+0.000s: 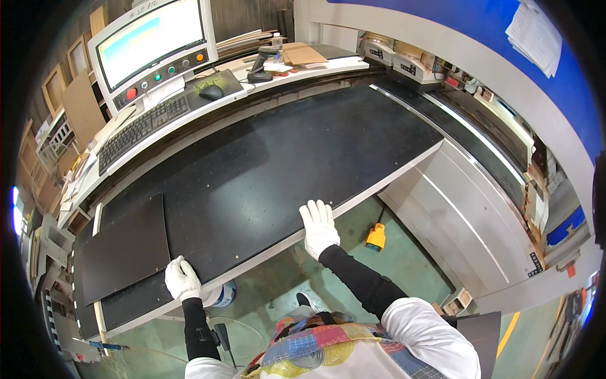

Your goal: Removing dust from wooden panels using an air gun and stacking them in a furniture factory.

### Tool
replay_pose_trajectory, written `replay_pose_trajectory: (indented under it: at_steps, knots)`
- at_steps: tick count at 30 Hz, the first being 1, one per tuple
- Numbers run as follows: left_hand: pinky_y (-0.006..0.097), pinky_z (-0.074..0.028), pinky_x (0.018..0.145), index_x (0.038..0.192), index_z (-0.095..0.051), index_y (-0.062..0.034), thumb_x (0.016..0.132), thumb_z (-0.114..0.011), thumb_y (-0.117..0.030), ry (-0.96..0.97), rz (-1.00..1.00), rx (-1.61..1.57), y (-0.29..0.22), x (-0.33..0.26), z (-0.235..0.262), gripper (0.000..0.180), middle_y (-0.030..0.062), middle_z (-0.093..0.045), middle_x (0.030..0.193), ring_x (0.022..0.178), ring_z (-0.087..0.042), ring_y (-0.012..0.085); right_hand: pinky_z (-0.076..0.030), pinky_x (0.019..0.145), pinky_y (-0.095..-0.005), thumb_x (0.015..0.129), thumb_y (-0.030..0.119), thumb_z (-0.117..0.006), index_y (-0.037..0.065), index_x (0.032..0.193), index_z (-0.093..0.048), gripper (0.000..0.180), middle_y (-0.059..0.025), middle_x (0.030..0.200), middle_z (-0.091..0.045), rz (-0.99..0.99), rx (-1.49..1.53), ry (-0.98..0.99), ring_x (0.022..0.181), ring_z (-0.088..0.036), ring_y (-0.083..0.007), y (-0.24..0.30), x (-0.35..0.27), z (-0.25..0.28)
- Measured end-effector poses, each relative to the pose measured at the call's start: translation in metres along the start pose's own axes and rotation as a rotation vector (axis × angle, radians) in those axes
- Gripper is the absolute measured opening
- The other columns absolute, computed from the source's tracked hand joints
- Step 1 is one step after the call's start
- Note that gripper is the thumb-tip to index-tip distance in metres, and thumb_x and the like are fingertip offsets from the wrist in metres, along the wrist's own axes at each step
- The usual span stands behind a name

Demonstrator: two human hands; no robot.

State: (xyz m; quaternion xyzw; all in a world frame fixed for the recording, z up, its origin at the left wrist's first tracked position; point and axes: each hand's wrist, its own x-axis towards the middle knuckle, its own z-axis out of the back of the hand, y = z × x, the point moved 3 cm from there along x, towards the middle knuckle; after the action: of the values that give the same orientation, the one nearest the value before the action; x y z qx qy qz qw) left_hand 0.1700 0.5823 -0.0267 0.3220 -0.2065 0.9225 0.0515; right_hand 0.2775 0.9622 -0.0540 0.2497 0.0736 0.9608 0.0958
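Gloved hands on a large black machine table [284, 164].
Left hand [182, 278] curled at the flat dark rectangular panel's [123, 247] corner; right hand [319, 227] flat, fingers apart, holding nothing.

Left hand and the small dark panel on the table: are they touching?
Touching. The head view shows the gloved left hand resting its fingers on the near corner of the small dark panel at the table edge.

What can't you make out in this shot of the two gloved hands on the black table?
Head view only:
- Left hand rests by the dark panel; whether its fingers hook under the panel's corner is hidden by the glove.
- Right hand lies flat at the table edge; its palm side is hidden.
- Monitor content is washed out by glare.
- Papers on the blue wall are too small and bent by the fisheye rim.
- Yellow object on the floor is too small to identify.
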Motion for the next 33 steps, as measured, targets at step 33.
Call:
replay_pose_trajectory:
  at_steps: [33]
  knots:
    - [0.041, -0.047, 0.089, 0.098, -0.069, -0.0072, 0.088, -0.057, -0.020, 0.005, 0.005, -0.004, 0.0012, 0.0000, -0.0016, 0.020, 0.0103, -0.068, 0.101, 0.099, -0.062, 0.0289, -0.018, 0.116, -0.0524, 0.078, 0.004, -0.049, 0.004, 0.138, -0.040, 0.060, -0.0213, 0.145, -0.036, -0.002, 0.026, -0.011, 0.138, -0.029, -0.0404, -0.0003, 0.0003, 0.0016]
